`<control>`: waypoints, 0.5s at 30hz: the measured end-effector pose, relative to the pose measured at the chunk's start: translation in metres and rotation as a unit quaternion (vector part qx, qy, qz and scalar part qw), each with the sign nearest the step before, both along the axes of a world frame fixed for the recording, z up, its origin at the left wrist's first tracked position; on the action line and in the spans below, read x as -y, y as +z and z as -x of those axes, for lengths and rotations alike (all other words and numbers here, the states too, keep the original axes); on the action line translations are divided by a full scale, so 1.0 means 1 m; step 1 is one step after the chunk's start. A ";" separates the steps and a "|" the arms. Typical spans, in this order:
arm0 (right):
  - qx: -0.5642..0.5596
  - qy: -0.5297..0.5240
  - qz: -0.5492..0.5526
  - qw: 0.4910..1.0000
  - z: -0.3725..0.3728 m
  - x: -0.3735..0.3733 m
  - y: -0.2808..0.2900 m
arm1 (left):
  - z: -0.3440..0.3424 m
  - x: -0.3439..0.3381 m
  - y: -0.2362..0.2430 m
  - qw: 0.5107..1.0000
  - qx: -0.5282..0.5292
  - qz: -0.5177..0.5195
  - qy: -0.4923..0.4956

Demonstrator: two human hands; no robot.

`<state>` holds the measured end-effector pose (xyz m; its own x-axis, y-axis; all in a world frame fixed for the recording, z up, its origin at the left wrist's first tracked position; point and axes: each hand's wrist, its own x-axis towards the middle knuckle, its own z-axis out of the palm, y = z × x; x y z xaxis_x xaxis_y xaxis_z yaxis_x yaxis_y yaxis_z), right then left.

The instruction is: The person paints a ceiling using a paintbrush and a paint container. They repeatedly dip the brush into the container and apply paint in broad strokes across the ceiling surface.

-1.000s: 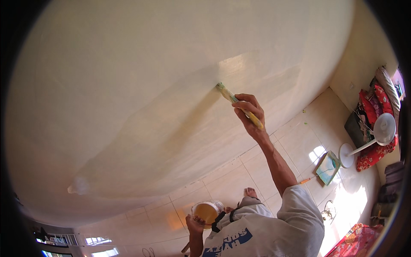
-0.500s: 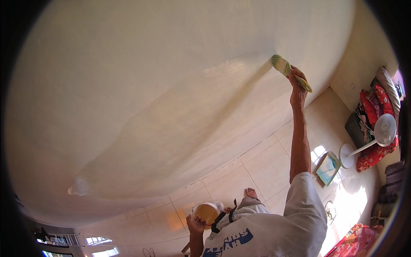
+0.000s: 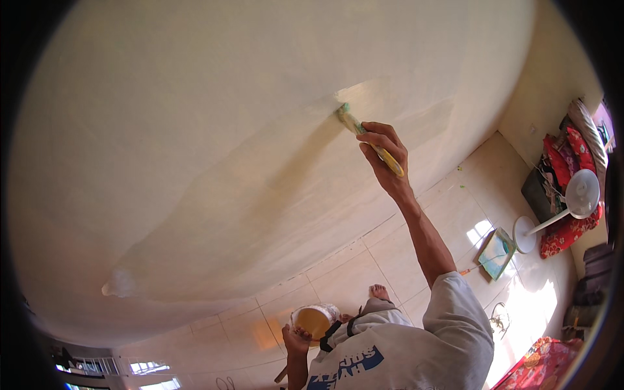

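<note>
My right hand (image 3: pixel 387 153) grips a paintbrush (image 3: pixel 351 121) with a yellow handle. Its greenish bristles press against the pale wall (image 3: pixel 214 117), and a wet, shiny patch shows just above them. Down by my waist, my left hand (image 3: pixel 297 339) is closed on the rim of a white bucket (image 3: pixel 333 312). Yellowish paint (image 3: pixel 312 321) fills part of the bucket. The dark shadow of my arm and brush falls across the wall.
On the tiled floor (image 3: pixel 338 276) to the right lie a paint tray (image 3: pixel 496 254) and a white stand fan (image 3: pixel 582 194). Red floral cushions (image 3: pixel 580 146) are piled behind the fan. Red patterned cloth (image 3: pixel 543 367) lies at the lower right.
My right hand has swept the paintbrush leftward and slightly down along the wall, bending the arm. The brush has turned edge-on. My left hand and the bucket have stayed in place.
</note>
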<state>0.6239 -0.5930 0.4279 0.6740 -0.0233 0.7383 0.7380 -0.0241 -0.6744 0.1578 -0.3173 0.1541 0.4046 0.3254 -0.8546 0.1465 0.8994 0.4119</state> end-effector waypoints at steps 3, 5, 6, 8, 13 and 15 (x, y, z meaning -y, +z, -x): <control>-0.059 0.091 -0.083 0.991 -0.007 0.012 0.004 | -0.001 0.001 0.001 1.000 -0.013 -0.007 0.004; -0.076 0.065 -0.115 0.988 -0.033 0.032 0.001 | -0.001 0.000 0.000 1.000 0.000 0.001 -0.002; -0.118 0.115 -0.193 0.967 -0.047 0.044 -0.001 | -0.001 -0.001 -0.001 1.000 0.006 0.006 -0.004; -0.099 0.068 -0.184 0.976 -0.073 0.066 -0.004 | -0.004 0.002 0.002 1.000 -0.007 0.006 0.007; -0.106 0.016 -0.210 0.972 -0.117 0.119 -0.011 | -0.001 -0.003 -0.002 0.999 0.007 0.039 0.003; -0.092 -0.038 -0.226 0.969 -0.124 0.132 -0.007 | 0.001 -0.004 -0.002 0.999 0.020 0.045 0.003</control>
